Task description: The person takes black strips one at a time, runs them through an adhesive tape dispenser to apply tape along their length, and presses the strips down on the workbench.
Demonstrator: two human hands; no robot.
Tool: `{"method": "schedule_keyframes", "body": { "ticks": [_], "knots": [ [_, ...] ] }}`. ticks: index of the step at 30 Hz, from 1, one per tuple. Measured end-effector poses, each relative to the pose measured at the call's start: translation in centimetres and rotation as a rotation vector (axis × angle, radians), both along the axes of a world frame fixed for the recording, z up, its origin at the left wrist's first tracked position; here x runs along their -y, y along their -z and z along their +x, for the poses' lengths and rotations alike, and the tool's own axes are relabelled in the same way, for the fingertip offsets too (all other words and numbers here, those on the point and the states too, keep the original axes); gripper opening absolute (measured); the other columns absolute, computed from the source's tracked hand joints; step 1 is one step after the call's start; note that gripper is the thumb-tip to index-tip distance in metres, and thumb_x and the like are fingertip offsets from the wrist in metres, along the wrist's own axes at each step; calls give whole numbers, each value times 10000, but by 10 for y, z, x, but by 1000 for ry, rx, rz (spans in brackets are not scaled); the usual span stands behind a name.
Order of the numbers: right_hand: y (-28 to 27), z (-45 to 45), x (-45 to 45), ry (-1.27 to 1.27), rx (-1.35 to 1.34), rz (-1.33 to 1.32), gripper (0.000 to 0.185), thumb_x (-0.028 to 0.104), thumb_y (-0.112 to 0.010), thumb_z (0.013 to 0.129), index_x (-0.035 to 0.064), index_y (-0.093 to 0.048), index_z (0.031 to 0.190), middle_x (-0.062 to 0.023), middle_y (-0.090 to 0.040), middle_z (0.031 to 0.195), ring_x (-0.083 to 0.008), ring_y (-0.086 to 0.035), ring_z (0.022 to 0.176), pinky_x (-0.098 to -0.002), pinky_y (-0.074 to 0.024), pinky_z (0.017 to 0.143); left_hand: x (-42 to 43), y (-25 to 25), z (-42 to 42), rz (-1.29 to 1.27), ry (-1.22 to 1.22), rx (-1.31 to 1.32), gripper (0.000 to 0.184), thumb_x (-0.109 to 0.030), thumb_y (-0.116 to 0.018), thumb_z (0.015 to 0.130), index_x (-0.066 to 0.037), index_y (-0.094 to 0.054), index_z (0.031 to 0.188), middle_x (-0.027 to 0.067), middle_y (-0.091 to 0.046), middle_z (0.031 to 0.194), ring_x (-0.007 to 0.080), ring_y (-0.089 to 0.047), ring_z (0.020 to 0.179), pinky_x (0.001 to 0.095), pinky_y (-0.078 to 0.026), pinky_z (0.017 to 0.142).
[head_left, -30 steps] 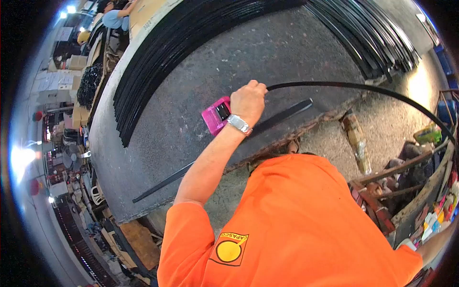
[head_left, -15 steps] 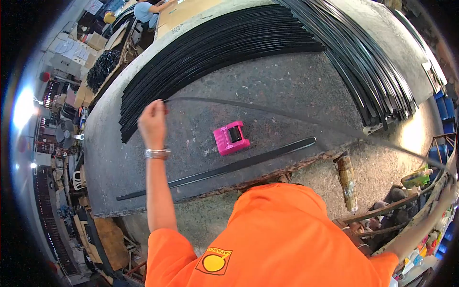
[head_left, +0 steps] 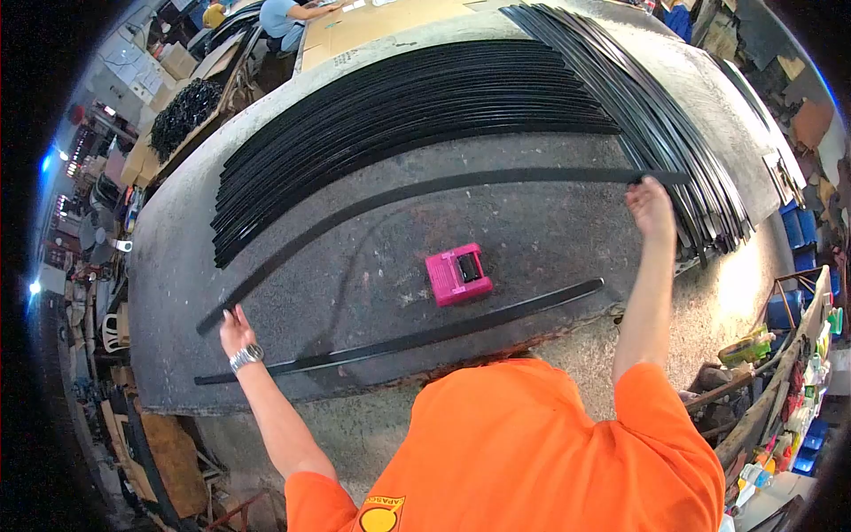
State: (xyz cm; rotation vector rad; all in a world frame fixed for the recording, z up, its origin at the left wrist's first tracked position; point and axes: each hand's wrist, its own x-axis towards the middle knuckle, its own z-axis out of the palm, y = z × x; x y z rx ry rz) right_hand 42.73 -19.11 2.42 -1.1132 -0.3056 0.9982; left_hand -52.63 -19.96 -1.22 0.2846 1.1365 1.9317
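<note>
A long black strip (head_left: 425,184) arcs over the dark table, held near both of its ends. My left hand (head_left: 236,332) pinches it close to its left end, at the table's left side. Near the right end, my right hand (head_left: 650,202) grips it beside a slanting bundle. Below the arc sits a pink tape dispenser (head_left: 458,275) with a dark part in its top. Another black strip (head_left: 425,335) lies along the table's front edge, passing close to my left wrist.
Many black strips lie side by side in a curved row (head_left: 399,97) on the table (head_left: 372,266). A bundle of glossy strips (head_left: 647,124) slants across the right end. At the far left a person (head_left: 285,19) works at a cardboard-covered surface (head_left: 381,34).
My right hand has come from the far right to over the table, with the strip's end. My left hand has moved down and left. The strip now bows across the table.
</note>
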Motion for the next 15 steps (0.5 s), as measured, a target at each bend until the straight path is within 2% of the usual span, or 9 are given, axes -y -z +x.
{"method": "schedule_keyframes", "body": {
  "ticks": [1,3,5,6,8,10,12,14,15],
  "knots": [
    [15,-16,-4,-36,-35,18,133,194,-683,933,111,-606,1002,-60,-628,850,-255,-659,854,-428,-577,717,9,33,-19,32,8,-4,190,-90,-583,1040,98,-608,1030,146,-681,1002,223,-681,943,347,-600,1000],
    [45,-35,-5,22,-79,-80,383,196,-674,954,72,-538,1290,-106,-614,1080,-293,-641,979,-465,-571,818,25,78,-36,-13,-23,43,215,-99,-561,1053,111,-602,1034,151,-683,980,223,-679,937,342,-604,997],
    [60,-44,1,50,-110,-145,489,200,-672,962,67,-477,1390,-117,-590,1170,-297,-622,1054,-476,-564,846,34,92,-35,-111,-147,138,239,-118,-558,1058,116,-595,1025,150,-675,977,225,-675,931,333,-605,996],
    [65,-46,6,61,-86,-173,472,205,-669,963,66,-491,1378,-117,-591,1185,-297,-621,1060,-475,-561,854,38,94,-32,-222,-216,117,241,-123,-557,1057,114,-592,1025,149,-670,983,235,-673,927,334,-613,986],
    [68,-50,19,82,-37,-231,440,214,-664,966,63,-518,1353,-115,-592,1214,-296,-618,1073,-473,-555,868,44,97,-33,-281,-145,98,191,-82,-569,1034,99,-601,1087,172,-689,1084,246,-689,1004,348,-633,915],
    [62,-60,36,55,158,-380,406,219,-662,970,80,-552,1335,-117,-613,1219,-302,-614,1119,-463,-542,901,45,87,-31,-463,-136,115,229,-59,-604,997,62,-597,1191,156,-701,1173,246,-709,1036,368,-627,838],
    [55,-74,49,31,367,-584,440,223,-665,965,75,-578,1370,-95,-639,1285,-277,-619,1172,-413,-530,937,49,56,2,-590,-80,-90,261,-83,-618,993,21,-591,1231,136,-700,1186,241,-715,1011,376,-617,815],
    [72,-74,64,-85,853,-723,462,223,-674,951,57,-585,1374,-73,-648,1297,-235,-629,1163,-372,-530,939,56,53,11,-679,4,-318,334,-126,-644,985,-62,-578,1306,121,-688,1226,228,-713,1014,367,-588,755],
    [84,-75,73,-152,1093,-779,474,223,-678,945,48,-588,1376,-62,-652,1304,-215,-634,1159,-351,-529,940,56,68,14,-723,75,-593,404,-142,-665,969,-53,-566,1351,136,-679,1238,266,-703,1038,424,-581,779]
  ]
}}
